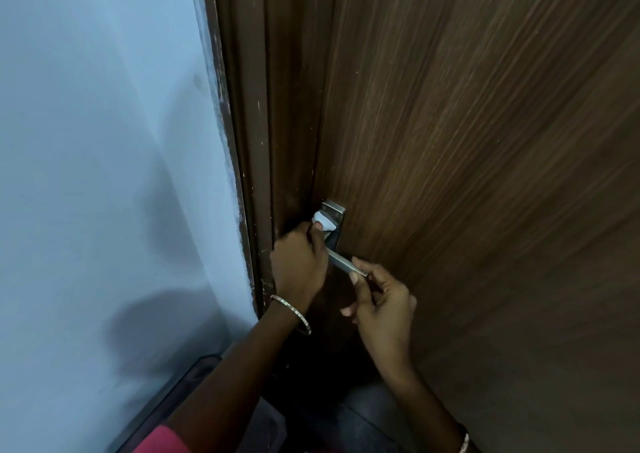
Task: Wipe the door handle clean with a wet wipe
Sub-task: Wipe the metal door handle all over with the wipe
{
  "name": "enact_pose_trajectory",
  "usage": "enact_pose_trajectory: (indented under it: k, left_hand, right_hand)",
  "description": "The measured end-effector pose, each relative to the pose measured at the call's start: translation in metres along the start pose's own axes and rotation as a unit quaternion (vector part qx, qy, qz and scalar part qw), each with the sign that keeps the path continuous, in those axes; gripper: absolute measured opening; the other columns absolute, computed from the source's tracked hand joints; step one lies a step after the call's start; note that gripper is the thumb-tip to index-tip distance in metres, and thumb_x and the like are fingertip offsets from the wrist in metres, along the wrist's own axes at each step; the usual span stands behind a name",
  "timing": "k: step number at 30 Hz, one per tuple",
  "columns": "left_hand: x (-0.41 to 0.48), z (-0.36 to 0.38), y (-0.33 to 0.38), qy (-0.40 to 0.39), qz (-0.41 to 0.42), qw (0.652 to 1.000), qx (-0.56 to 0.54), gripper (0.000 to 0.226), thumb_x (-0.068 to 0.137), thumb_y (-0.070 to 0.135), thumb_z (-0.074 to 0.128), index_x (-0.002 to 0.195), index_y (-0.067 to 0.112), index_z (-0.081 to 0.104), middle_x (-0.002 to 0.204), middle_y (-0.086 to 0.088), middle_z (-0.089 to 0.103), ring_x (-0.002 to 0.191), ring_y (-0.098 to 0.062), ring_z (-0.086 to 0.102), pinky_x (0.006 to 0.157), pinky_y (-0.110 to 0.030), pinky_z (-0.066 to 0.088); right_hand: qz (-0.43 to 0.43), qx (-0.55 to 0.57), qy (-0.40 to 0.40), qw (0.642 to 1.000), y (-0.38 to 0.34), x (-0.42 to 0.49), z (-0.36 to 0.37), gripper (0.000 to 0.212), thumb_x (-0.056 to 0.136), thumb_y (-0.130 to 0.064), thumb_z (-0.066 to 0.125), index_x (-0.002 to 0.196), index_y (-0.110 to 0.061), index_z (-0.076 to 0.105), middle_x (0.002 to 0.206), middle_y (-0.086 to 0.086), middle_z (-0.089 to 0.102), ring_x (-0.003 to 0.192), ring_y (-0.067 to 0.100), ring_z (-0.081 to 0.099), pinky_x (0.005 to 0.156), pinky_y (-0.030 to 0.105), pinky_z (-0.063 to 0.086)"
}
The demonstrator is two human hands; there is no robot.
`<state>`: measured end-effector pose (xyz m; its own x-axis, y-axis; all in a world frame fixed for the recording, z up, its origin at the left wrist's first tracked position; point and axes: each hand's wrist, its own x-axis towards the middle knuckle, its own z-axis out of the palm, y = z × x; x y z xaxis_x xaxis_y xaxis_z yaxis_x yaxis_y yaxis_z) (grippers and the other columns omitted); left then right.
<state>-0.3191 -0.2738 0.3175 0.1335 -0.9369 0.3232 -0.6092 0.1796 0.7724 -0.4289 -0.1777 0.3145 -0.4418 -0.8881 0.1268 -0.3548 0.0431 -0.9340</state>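
Right hand (379, 309): fingers pinch the free end of the door handle (346, 265). Left hand (299, 262): fingers clenched on a white wet wipe (323, 223), pressed against the handle's metal plate (335, 212), near the door's (485, 175) left edge.

White wipe (323, 225) at left hand's (299, 262) fingertips; silver handle (346, 265) btwn hands; brown streaky-grain door (485, 141) beyond; pale blue wall (104, 141) left.

Both hands raised forward, left hand (299, 262) fingers curled in a pinch, right hand (379, 302) fingertips pinched together
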Motion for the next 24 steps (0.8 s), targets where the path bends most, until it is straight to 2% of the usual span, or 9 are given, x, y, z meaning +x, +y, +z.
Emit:
enact_pose_trajectory:
  k: [2, 5, 8, 13, 15, 18, 21, 23, 24]
  left_hand:
    - [0.002, -0.003, 0.004, 0.014, 0.024, 1.000, 0.011, 0.023, 0.097, 0.025, 0.050, 0.105, 0.015, 0.069, 0.088, -0.003, 0.074, 0.072, -0.018, 0.067, 0.061, -0.021, 0.043]
    - [0.011, -0.008, 0.008, 0.028, 0.074, 0.996, 0.026, 0.027, 0.095, 0.024, 0.054, 0.116, 0.016, 0.067, 0.101, -0.003, 0.074, 0.085, -0.020, 0.070, 0.072, -0.030, 0.055]
    - [0.014, -0.012, 0.012, 0.060, 0.102, 0.993, 0.008, 0.030, 0.095, 0.024, 0.056, 0.123, 0.016, 0.066, 0.106, -0.003, 0.074, 0.089, -0.018, 0.071, 0.078, -0.032, 0.058]
    - [0.007, -0.005, 0.013, 0.097, 0.065, 0.992, -0.053, 0.022, 0.096, 0.024, 0.057, 0.115, 0.018, 0.065, 0.094, 0.000, 0.075, 0.077, -0.014, 0.071, 0.064, -0.021, 0.053]
    - [0.006, -0.002, 0.007, 0.082, 0.060, 0.995, -0.009, 0.021, 0.097, 0.023, 0.055, 0.111, 0.016, 0.067, 0.087, -0.004, 0.075, 0.072, -0.020, 0.070, 0.061, -0.023, 0.047]
    - [0.003, 0.001, -0.001, 0.049, 0.056, 0.996, 0.041, 0.023, 0.097, 0.021, 0.051, 0.107, 0.011, 0.070, 0.087, -0.010, 0.075, 0.072, -0.027, 0.070, 0.062, -0.028, 0.050]
    - [0.008, 0.000, -0.004, 0.027, 0.042, 0.998, 0.042, 0.027, 0.099, 0.024, 0.046, 0.101, 0.011, 0.069, 0.085, -0.010, 0.074, 0.070, -0.027, 0.068, 0.062, -0.028, 0.049]
    - [0.008, 0.000, -0.004, 0.008, 0.031, 0.999, 0.028, 0.034, 0.101, 0.032, 0.040, 0.092, 0.013, 0.067, 0.076, -0.006, 0.070, 0.062, -0.021, 0.065, 0.055, -0.026, 0.048]
    - [0.006, 0.001, -0.003, -0.006, 0.022, 0.999, 0.023, 0.038, 0.102, 0.037, 0.037, 0.086, 0.015, 0.064, 0.069, -0.001, 0.066, 0.057, -0.016, 0.062, 0.050, -0.023, 0.043]
  right_hand:
    - [-0.007, -0.010, 0.007, 1.000, -0.002, -0.002, 0.001, 0.024, 0.097, -0.015, 0.063, 0.118, -0.022, 0.071, 0.101, -0.010, 0.074, 0.049, 0.004, 0.069, 0.047, 0.017, 0.053]
    - [-0.014, -0.020, 0.017, 1.000, -0.003, -0.004, 0.004, 0.025, 0.098, -0.014, 0.061, 0.119, -0.022, 0.071, 0.101, -0.008, 0.075, 0.050, 0.004, 0.069, 0.043, 0.014, 0.051]
    - [-0.017, -0.035, 0.027, 0.999, -0.002, -0.004, 0.006, 0.026, 0.098, -0.012, 0.061, 0.119, -0.022, 0.071, 0.097, -0.004, 0.076, 0.052, 0.005, 0.068, 0.040, 0.014, 0.050]
    - [-0.027, -0.045, 0.029, 0.998, -0.001, -0.005, 0.005, 0.025, 0.097, -0.014, 0.061, 0.117, -0.026, 0.071, 0.095, -0.004, 0.075, 0.055, 0.003, 0.069, 0.039, 0.024, 0.054]
    - [-0.034, -0.053, 0.032, 0.997, 0.002, -0.005, 0.006, 0.025, 0.097, -0.017, 0.061, 0.117, -0.029, 0.070, 0.098, -0.006, 0.076, 0.063, 0.004, 0.071, 0.047, 0.030, 0.059]
    - [-0.037, -0.058, 0.033, 0.997, 0.006, -0.004, 0.008, 0.027, 0.096, -0.020, 0.061, 0.119, -0.032, 0.069, 0.106, -0.013, 0.074, 0.084, 0.009, 0.074, 0.062, 0.042, 0.063]
    - [-0.044, -0.063, 0.042, 0.996, 0.007, -0.004, 0.009, 0.027, 0.095, -0.019, 0.062, 0.117, -0.031, 0.069, 0.107, -0.016, 0.074, 0.090, 0.005, 0.074, 0.066, 0.042, 0.063]
    - [-0.048, -0.062, 0.046, 0.996, 0.008, -0.004, 0.009, 0.027, 0.095, -0.017, 0.063, 0.117, -0.029, 0.070, 0.106, -0.016, 0.074, 0.090, 0.004, 0.073, 0.066, 0.042, 0.063]
    - [-0.052, -0.061, 0.047, 0.996, 0.007, -0.004, 0.009, 0.027, 0.095, -0.017, 0.063, 0.118, -0.028, 0.070, 0.105, -0.015, 0.075, 0.090, 0.004, 0.073, 0.066, 0.041, 0.063]
